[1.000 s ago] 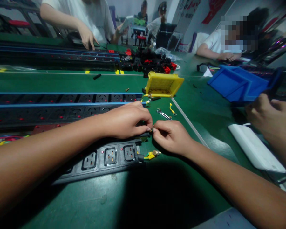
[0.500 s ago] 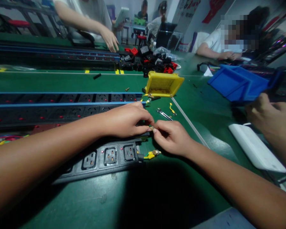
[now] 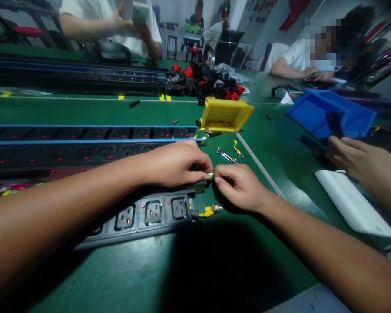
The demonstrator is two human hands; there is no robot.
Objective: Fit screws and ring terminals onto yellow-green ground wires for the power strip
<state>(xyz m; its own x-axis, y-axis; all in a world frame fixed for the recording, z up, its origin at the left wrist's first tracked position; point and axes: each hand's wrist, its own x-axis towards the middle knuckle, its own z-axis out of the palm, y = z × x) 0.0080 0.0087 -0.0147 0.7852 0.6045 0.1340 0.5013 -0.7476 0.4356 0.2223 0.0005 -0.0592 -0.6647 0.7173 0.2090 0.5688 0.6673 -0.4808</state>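
Observation:
My left hand (image 3: 179,164) reaches across several black power strips, thumb and forefinger pinched on a small brass-coloured fastener (image 3: 210,175). Its exact kind is too small to tell. Close by on the right, my right hand (image 3: 239,187) is closed, thumb against forefinger; anything between those fingertips is hidden. Below my hands lies the nearest power strip (image 3: 163,213), with a yellow-green wire (image 3: 207,213) at its end carrying a brass bolt (image 3: 216,208). A wrench (image 3: 226,155) and a short yellow-green wire (image 3: 237,148) rest on the green table just beyond my right hand.
A yellow bin (image 3: 227,115) lies tipped beyond my hands, near a loose screw (image 3: 176,121). Red and black socket modules (image 3: 205,82) are heaped behind. At right, a co-worker's hand (image 3: 361,161) holds a dark piece by blue bins (image 3: 329,113) and a white box-like object (image 3: 352,200).
My fingertips have drawn slightly apart, baring the brass fastener in my left pinch. The co-worker's hand at right now holds a dark piece. The person opposite has lifted a hand from the module heap.

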